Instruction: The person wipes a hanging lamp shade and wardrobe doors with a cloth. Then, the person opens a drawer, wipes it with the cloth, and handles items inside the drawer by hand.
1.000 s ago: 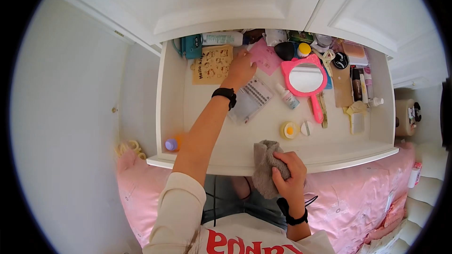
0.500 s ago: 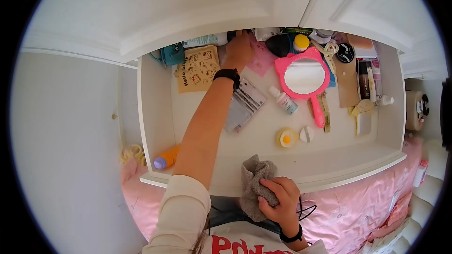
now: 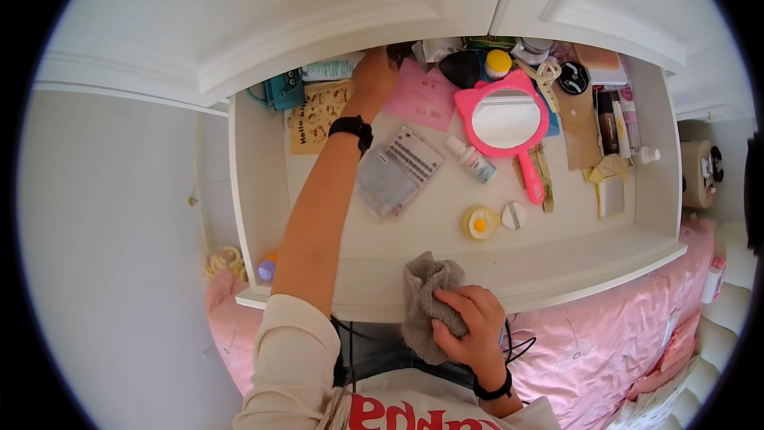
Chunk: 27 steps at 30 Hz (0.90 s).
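Observation:
My left hand (image 3: 374, 77) reaches to the back of the open drawer (image 3: 382, 259), beside a white tube with green print (image 3: 333, 68) and a pink printed sheet (image 3: 426, 94). Its fingertips go out of sight near something dark, so I cannot see whether they hold anything. Just below that hand lies a yellowish Hello Kitty bag (image 3: 317, 121). A flat case with rows of black marks (image 3: 414, 158) rests near my left wrist. At the drawer's front edge, my right hand (image 3: 474, 320) is closed round a crumpled grey cloth (image 3: 426, 291).
A pink cat-eared hand mirror (image 3: 505, 119) lies near a small white bottle (image 3: 475, 164), a yellow round container (image 3: 480, 223) and a white puff (image 3: 514, 215). An orange bottle with a purple cap (image 3: 267, 269) sits front left. Cosmetics crowd the right side. Pink bedding (image 3: 589, 342) lies below.
My left hand has shifted left along the drawer's back, showing more of the pink sheet. The right hand keeps the grey cloth at the front edge. The view has moved slightly.

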Each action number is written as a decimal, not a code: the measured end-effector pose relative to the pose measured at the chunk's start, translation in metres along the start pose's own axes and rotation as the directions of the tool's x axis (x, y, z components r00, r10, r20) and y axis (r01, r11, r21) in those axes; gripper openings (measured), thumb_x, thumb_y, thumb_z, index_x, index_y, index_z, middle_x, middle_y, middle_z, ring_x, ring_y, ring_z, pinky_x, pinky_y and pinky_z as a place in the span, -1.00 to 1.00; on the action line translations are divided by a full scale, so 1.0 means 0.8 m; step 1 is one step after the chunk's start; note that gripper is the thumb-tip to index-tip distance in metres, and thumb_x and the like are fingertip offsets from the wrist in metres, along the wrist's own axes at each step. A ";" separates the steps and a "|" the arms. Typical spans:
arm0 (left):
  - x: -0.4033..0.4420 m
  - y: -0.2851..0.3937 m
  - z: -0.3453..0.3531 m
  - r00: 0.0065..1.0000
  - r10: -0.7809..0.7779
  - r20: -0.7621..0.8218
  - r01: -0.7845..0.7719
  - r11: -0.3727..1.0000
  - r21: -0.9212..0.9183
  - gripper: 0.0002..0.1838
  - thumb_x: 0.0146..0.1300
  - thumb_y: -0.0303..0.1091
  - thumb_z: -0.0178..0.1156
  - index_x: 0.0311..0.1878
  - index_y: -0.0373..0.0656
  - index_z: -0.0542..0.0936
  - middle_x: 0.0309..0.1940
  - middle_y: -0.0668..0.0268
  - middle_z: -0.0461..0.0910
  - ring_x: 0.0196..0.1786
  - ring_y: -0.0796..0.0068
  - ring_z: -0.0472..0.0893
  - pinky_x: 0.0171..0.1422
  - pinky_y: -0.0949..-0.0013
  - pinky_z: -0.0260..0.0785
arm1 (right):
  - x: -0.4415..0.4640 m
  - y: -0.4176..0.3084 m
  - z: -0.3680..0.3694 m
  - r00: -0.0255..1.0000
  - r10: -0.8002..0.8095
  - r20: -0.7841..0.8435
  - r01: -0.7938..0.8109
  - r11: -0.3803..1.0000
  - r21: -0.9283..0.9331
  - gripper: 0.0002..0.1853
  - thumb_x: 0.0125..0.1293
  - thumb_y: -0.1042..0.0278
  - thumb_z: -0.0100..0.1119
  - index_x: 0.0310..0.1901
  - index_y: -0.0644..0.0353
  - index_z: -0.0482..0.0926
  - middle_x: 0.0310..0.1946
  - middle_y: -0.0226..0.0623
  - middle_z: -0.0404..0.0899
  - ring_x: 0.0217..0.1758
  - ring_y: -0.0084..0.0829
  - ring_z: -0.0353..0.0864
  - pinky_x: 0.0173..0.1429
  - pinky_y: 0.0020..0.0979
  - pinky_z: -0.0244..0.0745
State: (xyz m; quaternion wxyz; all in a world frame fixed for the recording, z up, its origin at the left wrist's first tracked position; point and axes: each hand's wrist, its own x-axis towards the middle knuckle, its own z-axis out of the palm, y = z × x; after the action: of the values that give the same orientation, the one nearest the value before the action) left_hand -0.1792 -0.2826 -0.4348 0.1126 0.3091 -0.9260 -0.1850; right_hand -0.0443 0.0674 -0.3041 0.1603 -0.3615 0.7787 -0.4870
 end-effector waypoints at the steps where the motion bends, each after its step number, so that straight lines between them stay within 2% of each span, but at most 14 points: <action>1: -0.003 -0.002 -0.002 1.000 0.006 -0.009 -0.006 1.000 -0.021 -0.64 0.14 -0.35 -0.03 0.01 -0.26 0.43 0.00 0.01 0.45 -0.03 0.01 0.48 0.03 0.14 0.37 | 0.000 0.000 0.000 1.000 0.001 -0.002 -0.001 1.000 0.000 -0.61 -0.24 0.34 0.29 -0.22 0.08 0.59 -0.38 -0.37 0.50 -0.41 -0.33 0.48 -0.36 -0.40 0.35; 3: -0.008 -0.007 -0.006 1.000 0.014 -0.026 -0.016 0.998 -0.061 -0.66 0.14 -0.36 -0.02 -0.02 -0.26 0.45 0.02 0.02 0.44 -0.02 0.00 0.48 0.03 0.13 0.36 | 0.000 -0.001 0.000 1.000 0.000 -0.006 0.000 1.000 -0.001 -0.61 -0.24 0.34 0.29 -0.23 0.08 0.59 -0.38 -0.36 0.50 -0.41 -0.33 0.48 -0.35 -0.40 0.35; 6: -0.016 -0.023 -0.004 0.985 0.123 -0.119 -0.135 0.986 -0.099 -0.69 0.13 -0.42 0.01 -0.04 -0.28 0.46 0.03 0.05 0.44 -0.13 0.06 0.53 -0.06 0.18 0.39 | -0.001 -0.001 0.001 1.000 -0.006 -0.014 0.006 1.000 0.002 -0.61 -0.23 0.35 0.29 -0.23 0.08 0.60 -0.38 -0.36 0.50 -0.41 -0.33 0.48 -0.35 -0.39 0.35; 9: -0.025 -0.030 -0.010 0.978 0.116 -0.172 -0.155 0.959 -0.236 -0.69 0.10 -0.44 0.03 -0.05 -0.27 0.46 -0.04 0.02 0.46 -0.14 0.04 0.53 -0.07 0.14 0.39 | -0.001 0.000 0.001 1.000 -0.007 -0.022 0.007 1.000 0.006 -0.62 -0.23 0.34 0.29 -0.23 0.08 0.60 -0.38 -0.35 0.51 -0.41 -0.32 0.48 -0.36 -0.39 0.35; 12: -0.034 -0.021 -0.025 0.993 0.050 -0.108 -0.088 0.919 -0.385 -0.68 0.06 -0.47 0.10 -0.05 -0.28 0.46 -0.11 0.04 0.47 -0.23 0.13 0.53 -0.13 0.21 0.39 | -0.002 0.000 0.002 1.000 -0.008 -0.025 0.008 1.000 0.003 -0.62 -0.23 0.34 0.29 -0.23 0.08 0.60 -0.39 -0.35 0.50 -0.42 -0.32 0.47 -0.36 -0.39 0.35; 15: -0.042 -0.003 -0.046 0.978 0.111 -0.180 -0.173 0.906 -0.385 -0.68 0.04 -0.48 0.14 -0.07 -0.28 0.47 -0.21 0.07 0.47 -0.32 0.20 0.49 -0.18 0.27 0.38 | -0.002 -0.001 0.002 0.999 -0.014 -0.033 0.014 1.000 -0.005 -0.63 -0.22 0.34 0.29 -0.24 0.08 0.60 -0.40 -0.34 0.49 -0.43 -0.31 0.46 -0.37 -0.39 0.34; 18: -0.036 0.008 -0.060 0.974 0.141 -0.179 -0.193 0.927 -0.322 -0.68 0.09 -0.45 0.15 -0.05 -0.30 0.46 -0.18 0.16 0.43 -0.30 0.34 0.41 -0.13 0.44 0.31 | -0.003 0.000 0.003 0.999 -0.016 -0.044 0.015 1.000 -0.016 -0.63 -0.22 0.34 0.29 -0.24 0.08 0.59 -0.40 -0.34 0.49 -0.43 -0.31 0.46 -0.37 -0.39 0.34; 21: -0.045 0.007 -0.054 0.935 0.194 -0.296 -0.325 0.799 -0.506 -0.63 0.08 -0.38 0.22 -0.04 -0.28 0.44 -0.17 0.23 0.43 -0.21 0.39 0.40 -0.03 0.45 0.27 | -0.004 -0.001 0.004 0.998 -0.012 -0.056 0.011 1.000 -0.008 -0.64 -0.21 0.34 0.28 -0.24 0.08 0.59 -0.40 -0.33 0.48 -0.43 -0.29 0.46 -0.36 -0.38 0.35; 24: -0.065 -0.008 -0.042 0.993 0.026 -0.113 -0.099 0.694 -0.713 -0.55 0.08 -0.31 0.26 0.01 -0.29 0.42 -0.14 0.27 0.43 -0.09 0.43 0.39 0.05 0.43 0.24 | -0.005 -0.002 0.005 0.996 -0.025 -0.084 0.024 1.000 -0.011 -0.65 -0.19 0.35 0.28 -0.24 0.09 0.58 -0.41 -0.30 0.48 -0.43 -0.26 0.46 -0.35 -0.37 0.35; 27: -0.096 -0.015 -0.053 0.990 -0.080 0.117 0.141 0.629 -0.764 -0.49 0.01 -0.28 0.31 0.00 -0.31 0.42 -0.09 0.14 0.47 0.03 0.31 0.43 0.13 0.32 0.25 | -0.005 -0.005 0.004 0.995 -0.023 -0.096 0.023 1.000 0.004 -0.67 -0.17 0.37 0.27 -0.24 0.12 0.57 -0.40 -0.27 0.49 -0.41 -0.22 0.47 -0.33 -0.35 0.37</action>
State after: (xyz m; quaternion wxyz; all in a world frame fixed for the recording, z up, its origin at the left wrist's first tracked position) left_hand -0.0990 -0.2559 -0.4087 0.1888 0.2809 -0.7415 -0.5794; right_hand -0.0378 0.0670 -0.3026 0.1180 -0.3461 0.7800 -0.5078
